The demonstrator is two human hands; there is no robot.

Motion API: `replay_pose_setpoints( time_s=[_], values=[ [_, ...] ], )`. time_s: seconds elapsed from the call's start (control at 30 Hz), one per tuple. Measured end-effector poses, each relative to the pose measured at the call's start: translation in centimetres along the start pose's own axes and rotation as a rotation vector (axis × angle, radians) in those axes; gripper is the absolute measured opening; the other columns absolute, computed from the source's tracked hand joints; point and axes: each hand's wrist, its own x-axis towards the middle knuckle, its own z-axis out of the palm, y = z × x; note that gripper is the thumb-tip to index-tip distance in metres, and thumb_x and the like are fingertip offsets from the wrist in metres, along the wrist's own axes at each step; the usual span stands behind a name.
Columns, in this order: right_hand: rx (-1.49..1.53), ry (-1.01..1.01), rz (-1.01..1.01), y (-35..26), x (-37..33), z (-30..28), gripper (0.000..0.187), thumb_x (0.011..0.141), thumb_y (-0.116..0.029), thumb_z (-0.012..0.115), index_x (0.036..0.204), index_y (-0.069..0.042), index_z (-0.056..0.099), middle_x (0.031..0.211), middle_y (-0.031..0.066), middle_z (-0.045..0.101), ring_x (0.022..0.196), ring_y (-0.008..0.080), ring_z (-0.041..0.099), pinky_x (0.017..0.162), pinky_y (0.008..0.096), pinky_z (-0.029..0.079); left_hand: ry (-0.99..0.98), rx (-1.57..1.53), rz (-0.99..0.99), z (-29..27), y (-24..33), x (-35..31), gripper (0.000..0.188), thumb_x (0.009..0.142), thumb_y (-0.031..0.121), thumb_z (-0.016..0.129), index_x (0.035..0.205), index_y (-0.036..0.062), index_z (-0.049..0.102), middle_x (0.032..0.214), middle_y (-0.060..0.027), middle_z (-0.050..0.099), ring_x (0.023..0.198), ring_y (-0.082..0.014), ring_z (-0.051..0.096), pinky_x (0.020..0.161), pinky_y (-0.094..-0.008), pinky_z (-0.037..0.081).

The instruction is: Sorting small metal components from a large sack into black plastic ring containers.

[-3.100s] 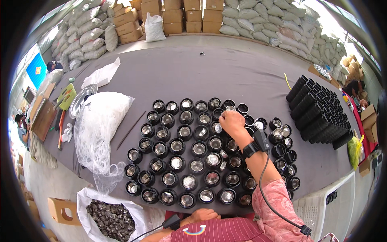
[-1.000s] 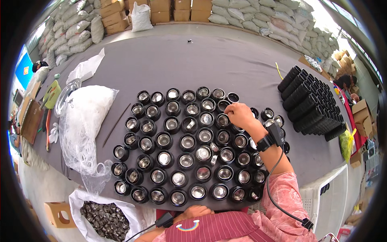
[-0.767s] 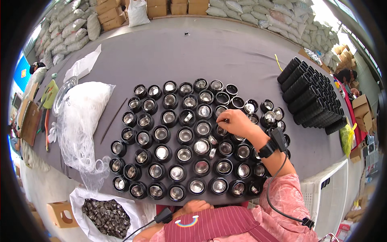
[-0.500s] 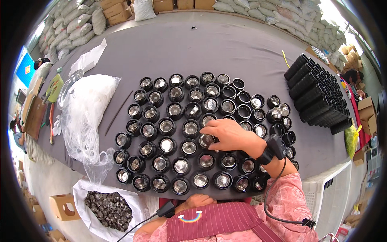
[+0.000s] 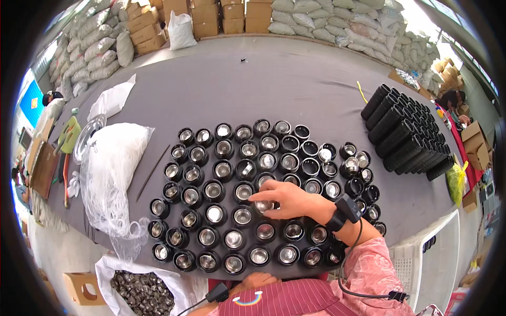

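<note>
Rows of round black plastic collars, many with shiny silver metal cups inside, stand upright on a grey cloth-covered table. My right hand (image 5: 289, 200) reaches over the middle rows. Its thumb and fingers curl round the rim of one silver metal cup (image 5: 264, 205), which sits at a black collar and is partly hidden by the hand. Some collars toward the right, such as one black collar (image 5: 310, 167), show no bright cup inside. My left hand (image 5: 258, 279) rests low by the table's front edge, its fingers mostly hidden.
A stack of black tubes (image 5: 406, 131) stands at the right. To the left lie a clear plastic bag of white pieces (image 5: 113, 163) and a thin dark strip (image 5: 153, 174). Below the front edge, a white sack (image 5: 105, 268) holds small metal parts. Cables run from both wrists.
The view has tilted up, so the table and collars sit lower in the picture. My right hand stays at the same metal cup, and my left hand remains by the front edge.
</note>
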Motion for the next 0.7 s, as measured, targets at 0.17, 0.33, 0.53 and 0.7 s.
replay_pose_setpoints(
  time_s=[0.17,0.33,0.53,0.7],
  values=[
    [0.241,0.546,0.407,4.4,-0.7,-2.9,0.028,0.074,-0.013,0.077,0.098,-0.005,0.065,0.092,0.0079,0.061,0.075,0.0180,0.063,0.068,0.0316,0.055,-0.019,-0.004,0.023,0.0,-0.3,0.3,0.010,0.082,0.021,0.072,0.087,0.0171,0.064,0.069,0.0023,0.046,0.055,-0.0116,0.052,0.046,-0.0267,0.044],
    [-0.222,0.731,0.608,12.9,-1.7,-6.1,0.029,0.081,-0.029,0.074,0.095,-0.005,0.065,0.091,0.0161,0.068,0.083,0.0320,0.067,0.076,0.0421,0.054,-0.033,-0.010,0.028,0.4,-0.3,0.0,0.011,0.080,0.020,0.072,0.089,0.0172,0.065,0.069,0.0026,0.047,0.056,-0.0116,0.052,0.046,-0.0269,0.044],
    [-0.466,0.759,0.550,13.3,-1.8,-6.2,0.032,0.086,-0.033,0.070,0.106,-0.008,0.067,0.102,0.0133,0.070,0.097,0.0357,0.067,0.083,0.0456,0.052,-0.037,-0.015,0.028,0.1,0.3,-0.4,0.013,0.078,0.018,0.073,0.090,0.0173,0.066,0.070,0.0030,0.048,0.056,-0.0116,0.052,0.045,-0.0272,0.044],
    [-0.200,0.413,0.346,6.5,-4.1,-4.1,0.011,0.082,-0.013,0.071,0.091,-0.006,0.071,0.085,0.0096,0.067,0.074,0.0260,0.066,0.066,0.0355,0.052,-0.032,0.007,0.019,-0.4,0.6,-0.1,0.016,0.077,0.017,0.073,0.092,0.0174,0.067,0.071,0.0033,0.049,0.056,-0.0116,0.052,0.045,-0.0274,0.045]
  ],
)
